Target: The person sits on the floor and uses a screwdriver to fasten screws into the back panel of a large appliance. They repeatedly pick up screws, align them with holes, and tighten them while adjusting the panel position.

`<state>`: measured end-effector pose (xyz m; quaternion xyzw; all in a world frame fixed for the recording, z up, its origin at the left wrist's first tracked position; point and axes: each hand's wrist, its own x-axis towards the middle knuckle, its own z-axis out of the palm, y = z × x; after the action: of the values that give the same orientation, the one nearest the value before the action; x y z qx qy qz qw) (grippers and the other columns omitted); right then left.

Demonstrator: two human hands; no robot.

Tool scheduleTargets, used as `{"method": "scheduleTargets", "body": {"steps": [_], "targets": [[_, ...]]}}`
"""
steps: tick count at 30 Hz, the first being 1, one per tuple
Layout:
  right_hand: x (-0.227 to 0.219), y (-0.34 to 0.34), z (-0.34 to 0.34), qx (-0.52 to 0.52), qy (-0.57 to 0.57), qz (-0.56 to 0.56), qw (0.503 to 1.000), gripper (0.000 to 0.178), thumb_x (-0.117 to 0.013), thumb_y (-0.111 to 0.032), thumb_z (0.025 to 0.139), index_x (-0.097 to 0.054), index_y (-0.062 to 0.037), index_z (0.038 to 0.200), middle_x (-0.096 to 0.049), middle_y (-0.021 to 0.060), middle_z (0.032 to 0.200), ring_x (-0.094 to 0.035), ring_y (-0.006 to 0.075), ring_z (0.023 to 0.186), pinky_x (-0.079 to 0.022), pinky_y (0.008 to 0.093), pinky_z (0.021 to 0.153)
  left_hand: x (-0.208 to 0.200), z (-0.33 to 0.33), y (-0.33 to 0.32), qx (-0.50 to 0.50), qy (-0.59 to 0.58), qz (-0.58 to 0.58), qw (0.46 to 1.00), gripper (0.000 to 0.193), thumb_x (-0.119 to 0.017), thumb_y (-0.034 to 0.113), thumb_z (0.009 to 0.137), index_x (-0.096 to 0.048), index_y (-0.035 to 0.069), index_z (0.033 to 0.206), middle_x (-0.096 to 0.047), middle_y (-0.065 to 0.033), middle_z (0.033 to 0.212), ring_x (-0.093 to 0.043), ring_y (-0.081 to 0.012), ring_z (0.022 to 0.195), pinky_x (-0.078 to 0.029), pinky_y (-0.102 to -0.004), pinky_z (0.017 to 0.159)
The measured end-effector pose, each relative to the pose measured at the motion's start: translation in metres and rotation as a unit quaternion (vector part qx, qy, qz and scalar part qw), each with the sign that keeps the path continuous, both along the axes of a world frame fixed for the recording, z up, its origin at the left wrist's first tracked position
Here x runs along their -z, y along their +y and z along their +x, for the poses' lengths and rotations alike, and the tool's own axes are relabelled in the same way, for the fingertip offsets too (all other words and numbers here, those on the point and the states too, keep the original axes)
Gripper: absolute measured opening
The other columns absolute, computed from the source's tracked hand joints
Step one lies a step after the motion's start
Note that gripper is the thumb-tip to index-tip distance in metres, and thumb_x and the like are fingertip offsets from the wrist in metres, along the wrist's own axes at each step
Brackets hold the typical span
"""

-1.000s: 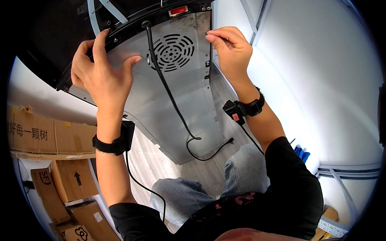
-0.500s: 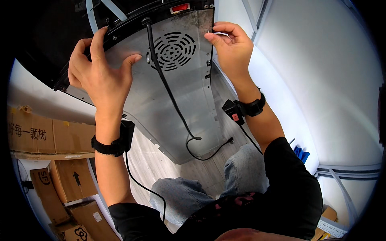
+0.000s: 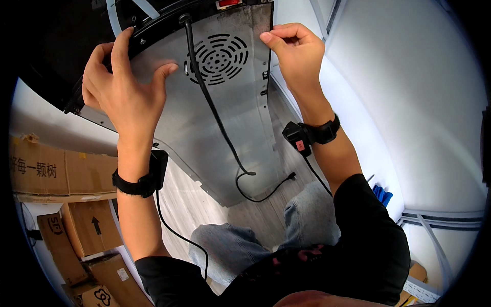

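Observation:
A grey sheet-metal panel (image 3: 169, 110) on a tall black-rimmed machine (image 3: 51, 61) fills the upper middle. It has a round slotted vent (image 3: 217, 60). My left hand (image 3: 125, 84) rests at the panel's upper left with its fingers spread, the fingertips on the black rim and the thumb stretched over the metal. At the upper right edge, my right hand (image 3: 302, 56) pinches with thumb and index finger. Whatever lies between those fingertips is hidden. A black power cord (image 3: 207, 100) hangs from the rim across the panel, its plug (image 3: 292, 176) lower right.
A red rocker switch (image 3: 228, 3) sits in the top rim, and pale blue tubes (image 3: 113, 20) run at the upper left. Cardboard boxes (image 3: 87, 174) are stacked at the left. A white wall (image 3: 404, 102) stands close on the right. Thin cables trail from both wrist straps.
The machine sits slightly higher in the picture. My right hand has shifted up a little at the panel edge, and the small shiny bit at its fingertips no longer shows.

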<state>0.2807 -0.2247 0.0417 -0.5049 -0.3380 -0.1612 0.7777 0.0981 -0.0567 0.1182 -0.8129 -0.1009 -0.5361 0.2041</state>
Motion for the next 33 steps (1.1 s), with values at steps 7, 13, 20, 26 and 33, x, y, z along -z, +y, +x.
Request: {"method": "scheduleTargets", "body": {"steps": [7,13,20,26,33], "targets": [[0.003,-0.003,0.001,-0.081,0.049,-0.002,0.996,0.014,-0.075,0.000,0.074,-0.062,0.0009,0.077,-0.063,0.0031,0.072,-0.054,0.0064,0.065,-0.045,0.0202,0.059,0.003,-0.003,0.003,-0.003,0.007,-0.014,1.000,0.078,-0.082,0.048,0.058,-0.054,0.020,0.125,-0.049,-0.0074,0.115,-0.043,-0.0254,0.111,-0.025,-0.0412,0.093],[0.013,0.004,0.005,-0.073,-0.010,0.048,0.996,0.013,-0.073,0.003,0.076,-0.061,0.0002,0.081,-0.061,0.0039,0.081,-0.055,0.0071,0.070,-0.046,0.0198,0.062,0.002,-0.001,0.000,-0.002,0.004,-0.018,1.000,0.078,-0.081,0.049,0.059,-0.054,0.020,0.126,-0.049,-0.0070,0.115,-0.042,-0.0253,0.112,-0.025,-0.0416,0.093],[0.019,0.001,0.005,-0.062,-0.056,0.042,0.996,0.014,-0.071,0.005,0.076,-0.060,0.0023,0.084,-0.059,0.0071,0.094,-0.059,0.0111,0.078,-0.050,0.0221,0.070,0.003,-0.003,-0.001,-0.013,0.011,-0.013,1.000,0.079,-0.079,0.052,0.061,-0.052,0.020,0.127,-0.048,-0.0077,0.116,-0.041,-0.0256,0.113,-0.024,-0.0424,0.094],[0.022,-0.003,0.001,-0.101,-0.014,0.032,0.994,0.014,-0.068,0.007,0.077,-0.060,0.0035,0.088,-0.060,0.0093,0.097,-0.062,0.0133,0.084,-0.052,0.0235,0.076,0.003,-0.005,-0.002,-0.012,0.019,-0.007,1.000,0.079,-0.079,0.051,0.062,-0.051,0.019,0.129,-0.048,-0.0076,0.118,-0.041,-0.0256,0.115,-0.025,-0.0420,0.095],[0.019,-0.008,-0.004,-0.109,0.036,0.005,0.993,0.015,-0.067,0.006,0.078,-0.060,0.0031,0.090,-0.061,0.0099,0.099,-0.062,0.0134,0.084,-0.052,0.0242,0.076,0.001,-0.006,-0.004,0.015,0.023,-0.009,1.000,0.079,-0.080,0.047,0.061,-0.050,0.019,0.129,-0.046,-0.0067,0.116,-0.042,-0.0268,0.110,-0.026,-0.0434,0.096]]}}
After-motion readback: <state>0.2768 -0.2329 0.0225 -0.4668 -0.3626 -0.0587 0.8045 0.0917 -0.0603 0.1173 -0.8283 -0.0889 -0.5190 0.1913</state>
